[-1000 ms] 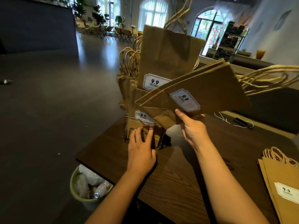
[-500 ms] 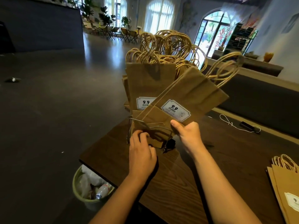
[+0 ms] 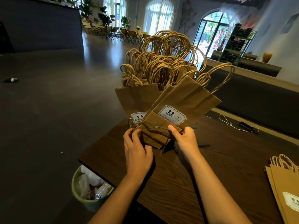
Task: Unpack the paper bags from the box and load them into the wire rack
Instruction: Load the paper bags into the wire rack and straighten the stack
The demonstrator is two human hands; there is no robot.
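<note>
A wire rack [image 3: 159, 128] stands at the near left corner of the dark wooden table [image 3: 218, 175], packed with several upright brown paper bags [image 3: 137, 101] with twisted handles. A small bundle of bags [image 3: 191, 101] with a white 9.9 label leans to the right, its bottom end sunk behind the rack's front wire. My right hand [image 3: 186, 140] pinches the lower right corner of that bundle. My left hand [image 3: 137, 150] grips the rack's front left edge and the bag bottoms there. No box is in view.
More flat paper bags [image 3: 286, 186] lie at the table's right edge. A white cord [image 3: 226, 122] and a small black device [image 3: 246, 126] lie further back. A green waste bin [image 3: 88, 189] with bottles stands on the floor by the table's left corner.
The bundle in my right hand has swung from nearly flat to steeper and dropped lower into the rack. My left hand stays at the rack's front.
</note>
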